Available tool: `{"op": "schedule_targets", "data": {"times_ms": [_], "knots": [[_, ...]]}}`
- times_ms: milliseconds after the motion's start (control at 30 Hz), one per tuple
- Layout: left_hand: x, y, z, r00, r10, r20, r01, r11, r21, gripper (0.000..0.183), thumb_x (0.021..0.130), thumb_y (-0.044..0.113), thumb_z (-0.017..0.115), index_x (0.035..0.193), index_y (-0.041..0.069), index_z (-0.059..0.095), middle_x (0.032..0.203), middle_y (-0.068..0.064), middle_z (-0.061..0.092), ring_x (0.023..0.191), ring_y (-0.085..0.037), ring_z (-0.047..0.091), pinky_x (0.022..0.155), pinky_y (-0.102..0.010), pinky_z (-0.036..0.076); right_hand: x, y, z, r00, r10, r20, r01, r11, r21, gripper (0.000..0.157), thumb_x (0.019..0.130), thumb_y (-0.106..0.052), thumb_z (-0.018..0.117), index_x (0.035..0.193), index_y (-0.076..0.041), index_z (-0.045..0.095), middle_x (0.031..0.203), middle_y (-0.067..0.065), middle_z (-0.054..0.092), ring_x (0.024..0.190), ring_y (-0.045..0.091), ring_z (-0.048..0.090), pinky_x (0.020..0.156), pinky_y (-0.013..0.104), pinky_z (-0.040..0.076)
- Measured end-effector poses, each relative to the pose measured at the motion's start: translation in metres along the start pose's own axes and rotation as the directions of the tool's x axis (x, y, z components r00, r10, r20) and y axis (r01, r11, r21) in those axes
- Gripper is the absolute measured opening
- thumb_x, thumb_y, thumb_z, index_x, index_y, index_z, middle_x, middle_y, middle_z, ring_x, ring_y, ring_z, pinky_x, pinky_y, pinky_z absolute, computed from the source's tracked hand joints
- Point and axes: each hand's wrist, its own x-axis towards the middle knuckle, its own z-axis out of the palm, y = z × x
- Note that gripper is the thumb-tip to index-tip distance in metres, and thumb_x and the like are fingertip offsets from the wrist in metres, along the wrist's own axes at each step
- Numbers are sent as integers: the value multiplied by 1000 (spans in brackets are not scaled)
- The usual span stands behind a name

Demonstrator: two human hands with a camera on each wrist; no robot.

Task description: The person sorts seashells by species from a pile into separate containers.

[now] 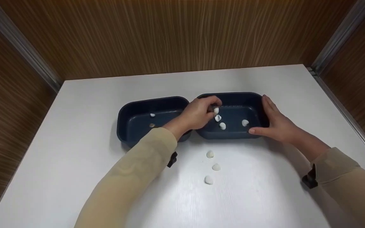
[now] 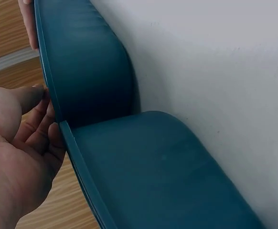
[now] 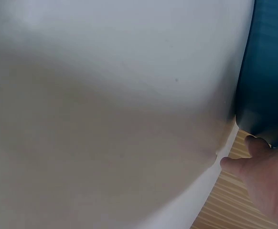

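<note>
Two dark blue trays stand side by side: the left tray (image 1: 131, 128) and the right tray (image 1: 233, 134). My left hand (image 1: 198, 112) reaches over the left tray into the right one. Its bent fingers and thumb pinch a small white seashell (image 1: 216, 110); the left wrist view hides the shell behind the rim. Just below lie a cupped shell (image 1: 218, 118) and another shell (image 1: 222, 126), with one more shell (image 1: 245, 123) farther right. My right hand (image 1: 279, 126) rests against the right tray's right end, fingers extended along the outer wall, thumb at the front rim.
Inside the left tray are a white shell (image 1: 152, 115) and a brownish shell (image 1: 152, 125). Three pale shells, the nearest shell (image 1: 208, 180) among them, lie on the white table (image 1: 249, 196) before the right tray. Wood-grain panels (image 1: 169, 38) enclose the table.
</note>
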Motion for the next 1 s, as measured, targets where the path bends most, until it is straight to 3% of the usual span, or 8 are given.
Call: {"op": "schedule_targets", "data": {"times_ms": [233,433,767,1000], "knots": [[-7,3,-4,1000,13,-4,-13,1000,16,38,106,5,64,143,11,63,128,-8,71,108,-15,68,96,-30,52,1,0,0,1000,-6,-5,6,1000,-5,130,90,-53,81,168,-11,-14,176,14,-16,160,47,0,121,73,16],[-21,15,-9,999,46,-19,-46,999,-3,36,107,7,64,142,14,64,119,-5,73,102,-12,67,91,-28,53,1,0,0,1000,-2,0,2,1000,5,130,90,-53,81,168,-12,-14,176,13,-16,160,46,-1,121,72,16],[-57,41,-6,981,192,11,-190,978,-81,29,105,11,69,134,12,68,101,-1,74,88,-9,64,78,-22,51,0,0,-2,999,40,18,-40,999,-11,129,92,-56,78,168,-16,-17,175,12,-19,160,46,-4,121,73,14],[-86,39,7,962,264,68,-255,960,-112,28,104,10,71,132,9,69,99,-3,73,85,-10,63,76,-24,52,2,-1,-1,999,38,12,-38,999,-21,129,91,-56,79,168,-14,-16,175,14,-18,160,47,-2,121,73,14]]}}
